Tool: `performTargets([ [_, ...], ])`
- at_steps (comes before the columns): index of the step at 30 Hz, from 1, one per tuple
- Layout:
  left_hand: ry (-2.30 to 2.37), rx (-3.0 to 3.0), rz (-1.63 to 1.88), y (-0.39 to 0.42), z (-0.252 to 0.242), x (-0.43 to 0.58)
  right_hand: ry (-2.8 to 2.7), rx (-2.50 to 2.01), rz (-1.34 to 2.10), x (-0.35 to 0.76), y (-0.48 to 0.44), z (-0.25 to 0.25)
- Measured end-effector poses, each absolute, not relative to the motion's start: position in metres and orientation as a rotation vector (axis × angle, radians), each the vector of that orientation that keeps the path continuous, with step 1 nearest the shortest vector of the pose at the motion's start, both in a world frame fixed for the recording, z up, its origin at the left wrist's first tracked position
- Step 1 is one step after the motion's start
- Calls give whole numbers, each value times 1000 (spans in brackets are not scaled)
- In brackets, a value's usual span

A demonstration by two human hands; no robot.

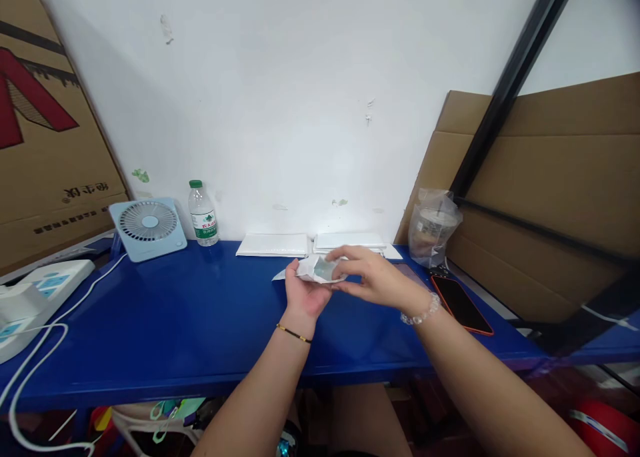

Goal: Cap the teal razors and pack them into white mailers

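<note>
My left hand (309, 296) is under a small white packet (306, 268), palm up, with the thumb over its near side. The packet looks thin and crinkled, and a pale greenish piece (325, 269) shows at its open right end. From the right, my right hand (367, 275) reaches over that end, fingers bent and thumb below, closed on the packet's edge. Its fingertips partly cover the pale piece, so I cannot tell whether they also grip it. Both hands are above the blue table (200, 317).
Two white stacks (274, 244) (349, 240) lie by the wall. On the left are a bottle (203, 216), a light blue fan (149, 227) and a power strip (55, 284) with white cables. A bagged cup (434, 227) and a phone (461, 302) are at the right, beside cardboard (550, 197).
</note>
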State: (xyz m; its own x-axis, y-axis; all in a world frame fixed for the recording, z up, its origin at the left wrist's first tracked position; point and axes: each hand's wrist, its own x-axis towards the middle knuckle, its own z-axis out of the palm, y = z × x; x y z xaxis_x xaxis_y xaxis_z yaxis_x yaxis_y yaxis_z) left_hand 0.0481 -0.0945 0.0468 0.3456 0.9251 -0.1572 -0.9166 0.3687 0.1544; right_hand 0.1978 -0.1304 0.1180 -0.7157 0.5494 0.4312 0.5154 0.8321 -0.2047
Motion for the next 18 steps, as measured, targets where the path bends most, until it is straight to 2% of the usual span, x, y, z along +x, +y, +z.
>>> performTargets([
  [7,461,78,964,-118,4,29,-2455,-922,579,190,-131,71],
  [10,374,71,955,-121,0,29,-2320,-942,364,181,-129,50],
  [13,352,90,934,-118,5,27,-2422,-834,64,181,-133,42],
  [18,374,123,980,-109,13,29,-2403,-898,42,188,-142,49],
])
